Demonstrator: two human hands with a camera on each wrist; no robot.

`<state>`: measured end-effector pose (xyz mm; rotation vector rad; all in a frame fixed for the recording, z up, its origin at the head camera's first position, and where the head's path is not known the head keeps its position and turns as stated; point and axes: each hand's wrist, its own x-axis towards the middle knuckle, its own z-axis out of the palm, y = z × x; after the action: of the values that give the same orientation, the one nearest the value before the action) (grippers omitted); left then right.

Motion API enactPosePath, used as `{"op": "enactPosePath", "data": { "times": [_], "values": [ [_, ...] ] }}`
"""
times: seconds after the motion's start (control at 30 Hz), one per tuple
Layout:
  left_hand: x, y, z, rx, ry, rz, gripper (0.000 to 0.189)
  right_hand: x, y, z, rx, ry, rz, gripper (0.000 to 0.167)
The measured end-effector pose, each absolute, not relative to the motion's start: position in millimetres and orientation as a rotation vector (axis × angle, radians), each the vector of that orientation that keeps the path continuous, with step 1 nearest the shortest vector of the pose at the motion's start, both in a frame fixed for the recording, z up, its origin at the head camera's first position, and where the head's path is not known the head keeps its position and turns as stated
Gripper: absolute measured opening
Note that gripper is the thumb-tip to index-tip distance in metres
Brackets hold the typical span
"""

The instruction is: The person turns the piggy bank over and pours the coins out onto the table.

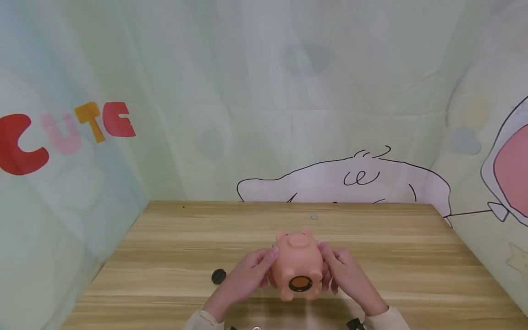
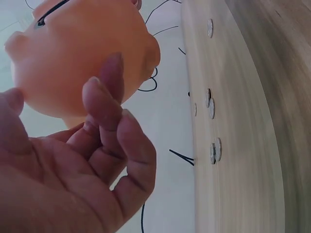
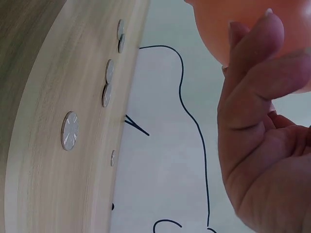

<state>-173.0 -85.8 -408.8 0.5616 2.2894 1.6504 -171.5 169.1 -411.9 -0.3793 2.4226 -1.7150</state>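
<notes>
A pink piggy bank is held up above the table, tilted so its underside faces the head camera. A dark-rimmed round opening shows orange inside it. My left hand grips one side of the bank, thumb on its flank. From the other side my right hand holds it the same way. In the left wrist view, a dark slot shows on the bank. A round black cap lies on the table beside my left wrist.
The wooden table bears a coin near its far edge. Several coins show in the wrist views, among them a larger-looking coin. Behind the table hangs a printed cloth backdrop with cartoon drawings.
</notes>
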Motion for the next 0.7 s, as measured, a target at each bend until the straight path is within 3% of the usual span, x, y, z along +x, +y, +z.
{"op": "enactPosePath", "data": {
  "times": [0.53, 0.7],
  "values": [
    [-173.1, -84.1, -406.7, 0.478, 2.293, 1.679, 0.062, -173.7, 170.9, -410.7, -0.302, 2.330, -1.801, 0.052],
    [-172.4, -83.2, -403.9, 0.457, 2.232, 1.746, 0.068, -173.8, 171.7, -408.6, -0.352, 2.246, -1.848, 0.060]
  ]
}}
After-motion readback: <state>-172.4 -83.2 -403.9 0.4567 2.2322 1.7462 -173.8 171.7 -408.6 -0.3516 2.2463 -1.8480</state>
